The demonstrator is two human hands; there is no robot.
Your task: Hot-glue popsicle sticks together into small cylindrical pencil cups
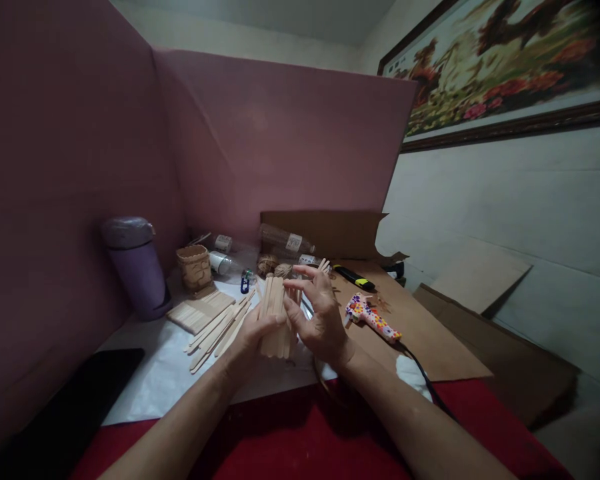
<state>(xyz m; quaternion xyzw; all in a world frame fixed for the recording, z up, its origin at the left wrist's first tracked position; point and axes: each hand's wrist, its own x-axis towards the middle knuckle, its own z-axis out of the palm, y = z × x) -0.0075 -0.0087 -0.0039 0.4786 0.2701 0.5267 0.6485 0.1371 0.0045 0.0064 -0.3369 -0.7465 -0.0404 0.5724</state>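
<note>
Upright over the table, a small box-like piece made of craft sticks point(274, 297) sits in my left hand point(253, 337), whose thumb presses across its front face. At its right upper edge, my right hand point(320, 313) grips it between thumb and fingertips, with the other fingers raised. Part of the piece's right side is hidden behind that hand. Loose craft sticks point(217, 331) lie fanned out just left of the piece, beside a banded bundle of craft sticks point(200, 311).
A purple tumbler point(139, 277) and a woven-looking cup point(194, 265) stand at left. Behind are plastic bottles point(280, 237) and twine balls point(268, 265). On the cardboard point(420, 320) at right lie a yellow-black cutter point(354, 277) and a flowered glue gun point(373, 319) with its cord.
</note>
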